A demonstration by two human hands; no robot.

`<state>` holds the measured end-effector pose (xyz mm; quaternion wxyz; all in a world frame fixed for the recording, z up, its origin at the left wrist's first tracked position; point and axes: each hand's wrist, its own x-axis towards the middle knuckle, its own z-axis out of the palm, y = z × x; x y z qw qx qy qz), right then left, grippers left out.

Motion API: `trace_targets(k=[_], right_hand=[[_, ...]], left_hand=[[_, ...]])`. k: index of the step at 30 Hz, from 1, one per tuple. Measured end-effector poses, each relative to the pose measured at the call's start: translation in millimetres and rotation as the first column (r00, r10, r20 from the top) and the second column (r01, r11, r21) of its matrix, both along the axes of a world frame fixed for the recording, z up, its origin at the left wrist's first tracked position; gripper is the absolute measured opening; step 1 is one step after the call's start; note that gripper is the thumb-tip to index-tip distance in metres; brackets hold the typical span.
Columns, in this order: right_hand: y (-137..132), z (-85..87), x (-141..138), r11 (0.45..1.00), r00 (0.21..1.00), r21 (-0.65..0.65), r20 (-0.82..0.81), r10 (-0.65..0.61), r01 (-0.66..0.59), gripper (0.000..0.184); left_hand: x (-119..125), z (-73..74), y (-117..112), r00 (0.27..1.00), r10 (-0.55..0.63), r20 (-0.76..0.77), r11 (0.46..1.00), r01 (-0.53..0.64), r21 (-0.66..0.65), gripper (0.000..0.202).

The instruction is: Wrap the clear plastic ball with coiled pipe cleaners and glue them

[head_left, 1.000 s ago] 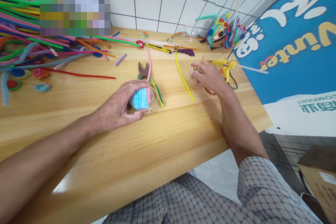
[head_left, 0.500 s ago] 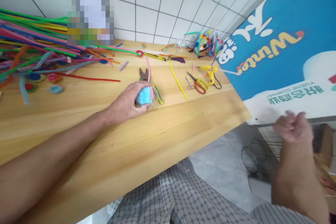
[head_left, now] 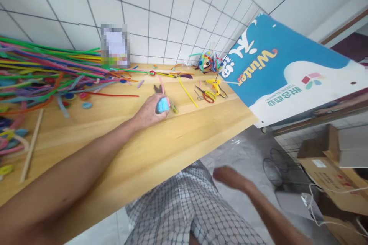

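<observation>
So the only stuff I could read from my spot was on the big blue-and-white board, and it was upside down to me lol. It said "Winter" in yellowish letters, next to some chunky white lettering I couldn't make out for sure. On the white part there was green Chinese text, looked like 悦合商业, with tiny "YUEHE COMPANY" alongside. The cardboard box had a white label and red print, both too blurry to read.
</observation>
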<state>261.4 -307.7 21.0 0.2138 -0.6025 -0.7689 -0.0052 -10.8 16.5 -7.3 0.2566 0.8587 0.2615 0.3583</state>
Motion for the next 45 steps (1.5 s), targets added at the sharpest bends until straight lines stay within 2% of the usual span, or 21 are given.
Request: trace_targets(k=[1,2,3,4,5,6,9,12,16,19,22,27,36,45], right_hand=[[17,12.7,6,0.997,0.999,-0.064,-0.032,0.044,-0.046,0.025],[37,26.8,10,0.991,0.997,-0.118,-0.062,0.053,-0.06,0.022],[61,40.6,11,0.988,0.994,-0.149,-0.109,0.027,-0.043,0.021],[89,52.5,9,0.986,0.973,-0.163,-0.221,-0.07,0.033,0.022],[119,61.1,4,0.985,0.936,-0.147,-0.328,-0.13,0.085,0.023],[149,65.5,-4,0.988,0.902,-0.13,-0.412,-0.13,0.083,0.022],[230,56.0,-34,0.992,0.811,-0.116,-0.584,-0.031,-0.046,0.033],[274,33.4,-51,0.956,0.719,-0.194,-0.695,0.025,-0.221,0.046],[286,16.0,-51,0.893,0.607,-0.256,-0.795,0.023,-0.369,0.054],[286,11.8,-47,0.882,0.561,-0.254,-0.828,0.013,-0.396,0.056],[287,10.9,-48,0.882,0.545,-0.244,-0.838,0.018,-0.404,0.053],[290,15.0,-52,0.874,0.559,-0.24,-0.828,0.043,-0.423,0.046],[289,14.3,-55,0.9,0.597,-0.168,-0.794,0.119,-0.403,0.024],[293,21.5,-52,0.874,0.648,-0.22,-0.75,0.132,-0.432,0.019]], left_hand=[[0,-0.2,0,1.0,-0.01,0.002,1.0,0.01,-0.005,0.056],[1,-0.8,1,1.0,-0.015,0.008,1.0,0.015,-0.006,0.057],[2,-1.8,2,1.0,-0.015,0.014,1.0,0.015,-0.007,0.057],[2,-2.9,3,1.0,-0.01,0.022,1.0,0.01,-0.004,0.057],[3,-4.2,3,0.999,-0.007,0.031,1.0,0.008,-0.003,0.058],[3,-5.3,4,0.999,-0.006,0.039,1.0,0.006,-0.004,0.058],[4,-7.3,5,0.998,-0.01,0.058,1.0,0.011,-0.005,0.058],[4,-7.2,3,0.998,-0.008,0.069,1.0,0.008,0.002,0.058],[4,-4.6,0,0.996,-0.01,0.085,1.0,0.01,0.01,0.052],[3,-1.6,-2,0.996,-0.018,0.09,1.0,0.016,0.023,0.046],[1,0.2,-3,0.995,-0.032,0.09,0.999,0.029,0.032,0.05],[-3,-1.4,-1,0.998,-0.038,0.048,0.999,0.036,0.036,0.059],[-7,-1.3,-1,0.998,-0.049,0.027,0.999,0.049,-0.014,0.063],[-9,-1.5,1,0.993,-0.094,0.069,0.994,0.098,-0.049,0.063]])
